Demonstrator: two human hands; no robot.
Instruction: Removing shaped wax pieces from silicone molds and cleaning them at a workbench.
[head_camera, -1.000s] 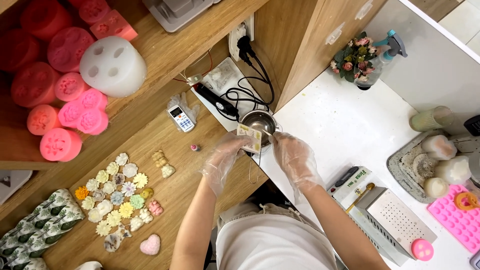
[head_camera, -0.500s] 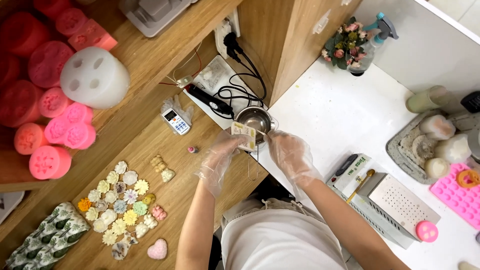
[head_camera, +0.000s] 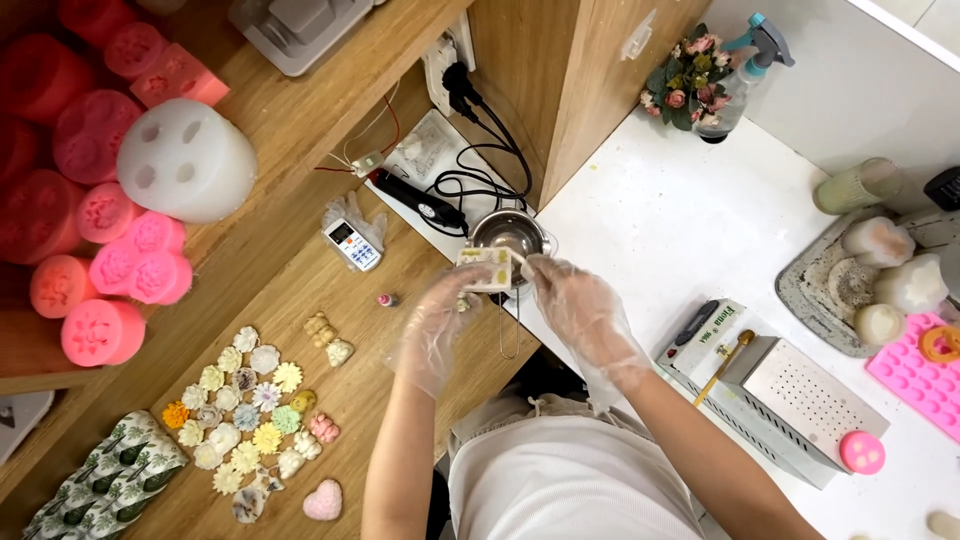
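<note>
Holding a small pale mould (head_camera: 487, 268) between them over the metal pot (head_camera: 510, 233), the gloved left hand (head_camera: 437, 328) and right hand (head_camera: 580, 310) pinch its ends; black cables (head_camera: 480, 175) coil just behind, a remote (head_camera: 351, 243) and wax flowers (head_camera: 250, 400) lie left

Pinks, pastels and pale wood

Clear gloves cover the left hand (head_camera: 437, 325) and right hand (head_camera: 583, 315), which hold a cream mould (head_camera: 487, 268) with yellow spots over a silver pot (head_camera: 510, 234). Pastel flower shapes (head_camera: 250, 410) lie on the tan wood counter (head_camera: 400, 380); pink moulds (head_camera: 120, 270) flank a white mould (head_camera: 185, 160); a leaf-print cloth (head_camera: 105, 490) is green and white.
</note>
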